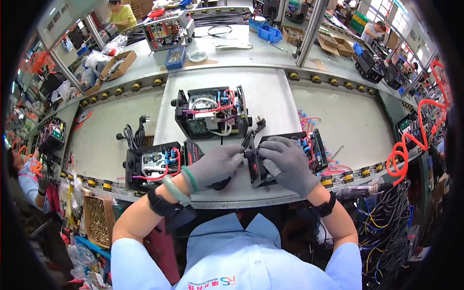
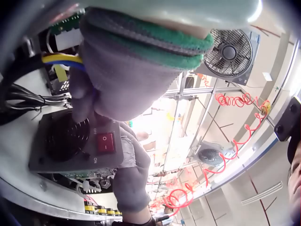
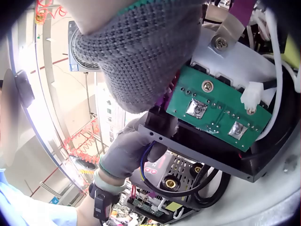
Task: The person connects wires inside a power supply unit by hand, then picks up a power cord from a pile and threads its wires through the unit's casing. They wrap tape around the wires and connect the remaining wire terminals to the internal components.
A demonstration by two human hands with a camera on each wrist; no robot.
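Both hands wear grey knitted gloves and meet at one open black electrical unit [image 1: 316, 151] at the table's front. In the left wrist view its end panel carries a red rocker switch [image 2: 106, 142] and a round fan grille [image 2: 66, 141]. My left hand [image 1: 217, 166] pinches a black cord's blue and yellow wires [image 2: 61, 60] at that panel; its fingertips are partly hidden. Laid across the unit, my right hand [image 1: 290, 166] grips the panel's edge, its thumb wrapped in shiny tape [image 2: 127, 153]. A green circuit board [image 3: 216, 108] shows inside the housing.
Two similar open units stand close by: one [image 1: 212, 113] behind, one [image 1: 153, 162] left of my left hand. A mains plug [image 1: 261, 122] lies between. Roller tracks [image 1: 333, 82] edge the bench. A coiled orange hose [image 1: 397, 162] hangs at right above a power driver [image 1: 360, 191].
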